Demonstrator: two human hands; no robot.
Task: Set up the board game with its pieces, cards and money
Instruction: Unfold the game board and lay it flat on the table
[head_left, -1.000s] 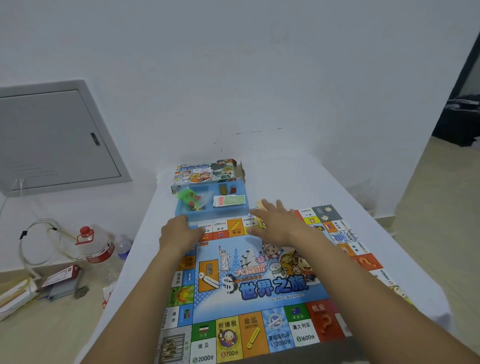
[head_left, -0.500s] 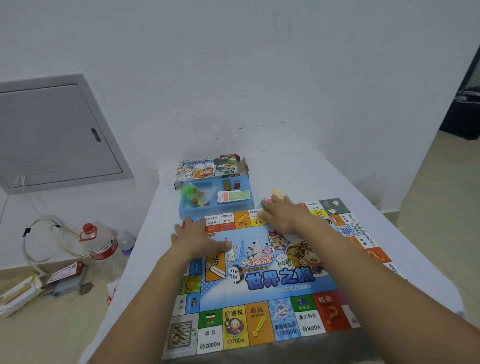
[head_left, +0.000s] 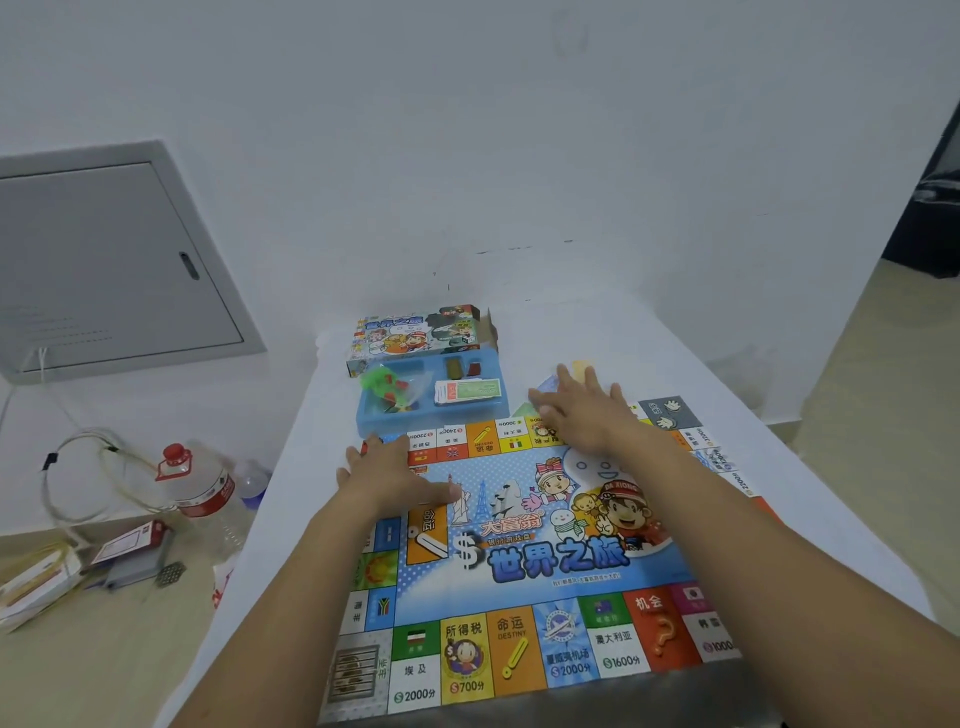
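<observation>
A colourful game board lies unfolded on the white table. My left hand rests flat on the board's far left part, fingers straight. My right hand lies flat on the board's far edge, fingers spread. Just beyond the board stands a blue plastic tray holding a bag of green and red pieces, a stack of paper money and small brown and red pieces. Behind the tray is the printed game box. A yellowish card peeks out past my right fingertips.
The white wall rises right behind the table. On the floor to the left are a water bottle with a red cap, a coiled cable, a red-and-white packet and papers. A grey wall panel is at the left.
My left hand slid from the board's far left corner inward onto the board and flattened. My right hand stayed at the far edge. The view shifted slightly.
</observation>
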